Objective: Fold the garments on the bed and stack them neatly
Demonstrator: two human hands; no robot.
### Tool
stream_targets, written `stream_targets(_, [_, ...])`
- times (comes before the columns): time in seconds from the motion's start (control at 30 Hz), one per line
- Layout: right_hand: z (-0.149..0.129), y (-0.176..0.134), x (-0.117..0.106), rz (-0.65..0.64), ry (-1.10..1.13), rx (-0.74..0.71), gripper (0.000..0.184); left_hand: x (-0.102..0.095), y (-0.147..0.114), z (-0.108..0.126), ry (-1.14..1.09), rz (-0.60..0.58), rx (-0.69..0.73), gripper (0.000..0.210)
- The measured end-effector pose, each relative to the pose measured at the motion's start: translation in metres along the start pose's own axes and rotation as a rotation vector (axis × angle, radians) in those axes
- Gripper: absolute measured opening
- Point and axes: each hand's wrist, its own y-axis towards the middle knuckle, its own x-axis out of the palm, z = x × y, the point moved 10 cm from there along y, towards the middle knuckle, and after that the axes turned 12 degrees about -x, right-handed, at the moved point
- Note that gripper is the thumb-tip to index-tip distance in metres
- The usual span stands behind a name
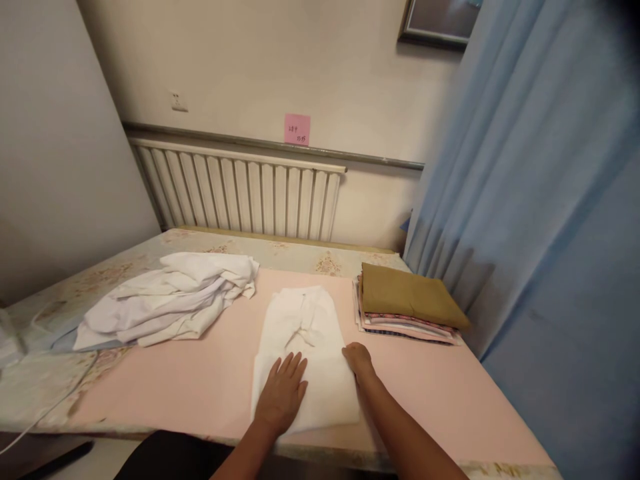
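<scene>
My left hand (285, 393) lies flat with its fingers slightly spread, palm down on the near left part of a folded white garment (325, 383). My right hand (358, 359) is curled at the garment's right edge, touching it; I cannot tell whether the fingers have the cloth pinched or only rest against it. The garment lies straight in front of me, its near end close to the near edge of the tabletop (327, 263), with a few creases gathered in its middle, just beyond my left fingertips. Under it spreads a pale pink sheet (190, 380), and past that sheet the flower-patterned covering of the tabletop shows on the far and left sides. To the left, well apart from my hands, sits a loose, rumpled heap of white cloth (170, 300). To the right, beyond my right hand, stands a neat stack of folded fabric (410, 327), olive-brown on top, with pink, white and dark layers showing along its near edge. A thin white cord (60, 400) runs over the near left corner. A blue curtain (465, 233) hangs down the right side, and on the far side a white radiator (250, 193) stands against the wall, below a pink note (297, 129).
</scene>
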Motion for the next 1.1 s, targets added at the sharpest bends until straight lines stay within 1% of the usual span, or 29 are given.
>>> stream_targets(0.1, [0.007, 0.000, 0.007, -0.043, 0.050, 0.038, 0.034, 0.002, 0.001, 0.000, 0.013, -0.016, -0.002, 0.047])
stream_targets(0.17, [0.009, -0.001, 0.009, -0.042, 0.071, 0.049, 0.033, 0.002, 0.001, 0.000, 0.021, -0.019, 0.000, 0.047])
stream_targets(0.3, [0.011, -0.004, 0.006, 0.013, 0.109, 0.047, 0.020, 0.001, 0.001, 0.000, 0.023, -0.004, 0.010, 0.047])
stream_targets(0.37, [0.010, -0.005, 0.003, 0.050, 0.129, 0.039, 0.017, 0.001, 0.001, 0.001, 0.023, -0.001, 0.012, 0.047])
stream_targets(0.47, [0.011, -0.006, 0.000, 0.088, 0.155, 0.030, 0.016, 0.000, 0.001, 0.001, 0.024, -0.005, 0.009, 0.047])
stream_targets(0.8, [0.015, -0.009, -0.001, 0.160, 0.264, 0.010, 0.016, 0.001, 0.001, 0.000, 0.008, -0.016, 0.008, 0.047])
stream_targets(1.0, [0.014, -0.013, -0.005, 0.208, 0.418, -0.008, 0.015, 0.002, 0.002, 0.000, 0.000, -0.029, 0.000, 0.046])
stream_targets(1.1, [0.011, -0.019, -0.005, 0.223, 0.526, -0.020, 0.019, 0.002, 0.002, 0.000, -0.001, -0.022, 0.003, 0.046])
